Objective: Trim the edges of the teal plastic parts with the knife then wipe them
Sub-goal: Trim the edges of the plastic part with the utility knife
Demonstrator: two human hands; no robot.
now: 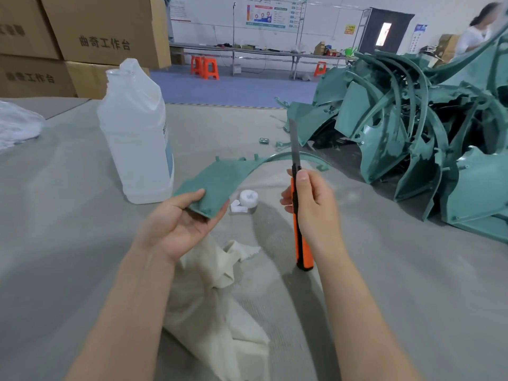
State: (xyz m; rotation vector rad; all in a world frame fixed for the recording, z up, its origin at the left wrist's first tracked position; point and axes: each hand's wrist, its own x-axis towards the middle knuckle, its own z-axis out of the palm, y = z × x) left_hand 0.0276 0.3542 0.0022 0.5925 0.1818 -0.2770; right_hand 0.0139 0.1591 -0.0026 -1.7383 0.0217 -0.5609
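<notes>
Just above the grey surface [68, 215], the left grip [181, 218] pinches the wide end of a teal plastic part [220, 180], thumb on top. The right grip [313, 207] is curled round the orange knife [302, 248], blade upright and crossing the part's curved arm. A cream cloth [220, 298] lies beneath.

Body in view: 2 forearms, bare from frame edge to wrist. Both the left hand [178, 218] and right hand [316, 207] bare. Right thumbnail short, plain. Crease lines across left wrist.
</notes>
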